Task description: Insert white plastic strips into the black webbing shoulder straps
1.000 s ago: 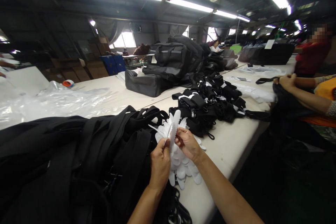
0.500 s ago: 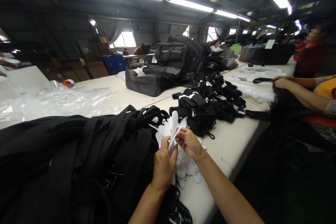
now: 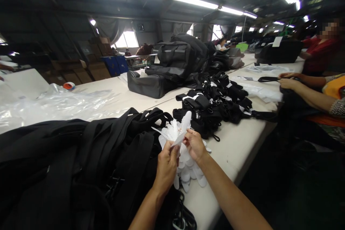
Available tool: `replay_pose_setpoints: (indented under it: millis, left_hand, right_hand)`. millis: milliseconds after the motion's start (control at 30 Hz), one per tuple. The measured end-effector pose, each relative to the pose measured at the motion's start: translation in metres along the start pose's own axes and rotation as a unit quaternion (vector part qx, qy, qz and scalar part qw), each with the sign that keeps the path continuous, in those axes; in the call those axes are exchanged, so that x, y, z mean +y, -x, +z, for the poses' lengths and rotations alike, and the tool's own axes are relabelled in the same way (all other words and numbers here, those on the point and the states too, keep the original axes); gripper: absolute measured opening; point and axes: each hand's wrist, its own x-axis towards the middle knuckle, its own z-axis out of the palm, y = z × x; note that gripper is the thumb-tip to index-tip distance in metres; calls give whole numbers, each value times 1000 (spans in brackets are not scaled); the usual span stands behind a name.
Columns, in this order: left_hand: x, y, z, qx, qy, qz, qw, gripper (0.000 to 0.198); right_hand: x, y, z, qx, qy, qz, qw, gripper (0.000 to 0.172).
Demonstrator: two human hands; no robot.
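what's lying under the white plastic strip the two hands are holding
Beneath the white plastic strip lies a pile of white oval plastic pieces on the pale table; the hands cover part of the pile.

Both forearms are bare from the lower edge of the view to the wrists, with no sleeve, watch or bracelet showing. The left hand (image 3: 167, 167) and right hand (image 3: 195, 145) are ungloved; rings, if any, cannot be made out on the fingers (image 3: 175, 150).

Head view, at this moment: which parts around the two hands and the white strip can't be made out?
- White strip: its lower end is hidden between the left hand and right hand.
- Pile of white pieces: partly covered by both hands; shapes too small to count.
- Black straps: dark and merged; cut off by the bottom edge.
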Motion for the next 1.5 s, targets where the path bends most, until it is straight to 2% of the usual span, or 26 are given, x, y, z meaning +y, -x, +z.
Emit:
replay_pose_setpoints:
  millis: [67,133,233,267,367,400,467,533,600,667,733,867,967,1033,1133,1267,1367,1500]
  left_hand:
    - [-1,0,-1,18,-24,5,1000,31]
    - [-3,0,-3,52,-35,1,998,32]
    - [-8,-1,-5,90,3,-33,995,31]
    - [-10,-1,-5,89,24,-46,995,30]
    - [-13,-3,-2,50,91,-77,992,30]
    - [-13,-3,-1,39,108,-85,990,29]
    - [-12,-3,0,32,127,-95,987,28]
    - [-11,-3,1,31,131,-98,986,26]
    - [-10,-3,2,26,125,-104,986,25]
    - [-11,-3,2,21,113,-110,987,26]
    - [-12,-3,2,20,80,-95,992,27]
    - [-13,-2,1,29,-54,-19,998,24]
    - [-12,-1,-1,41,-105,-3,994,21]
    - [-9,0,-3,50,-99,-4,994,21]
    - [-4,2,-4,49,-54,8,997,23]
    - [3,5,-3,27,8,55,998,24]
    - [3,5,-3,51,-29,85,995,26]
    - [0,4,-4,87,-68,108,988,23]
  right_hand:
    - [0,-3,-3,26,7,-21,999,27]
    - [-3,-7,-9,71,27,-72,995,27]
    - [-8,-15,-18,127,111,-140,976,31]
    - [-8,-17,-19,123,146,-144,971,36]
    - [-6,-14,-14,72,215,-149,963,67]
    - [-5,-11,-11,55,223,-159,960,70]
    - [-4,-2,-2,1,222,-166,961,56]
    - [-6,5,4,-80,206,-144,965,40]
    - [-10,10,6,-145,186,-124,964,33]
    - [-13,11,5,-163,172,-122,964,29]
    - [-14,10,3,-143,156,-117,970,34]
    - [-10,7,2,-77,124,-76,986,40]
    - [-7,7,2,-83,113,-30,990,38]
    - [-6,6,3,-91,92,-7,992,42]
    - [-6,3,1,-69,42,18,997,42]
    - [-6,1,0,-62,29,40,997,27]
    - [-4,1,1,-60,39,41,997,19]
    - [-1,0,1,-22,58,1,998,24]
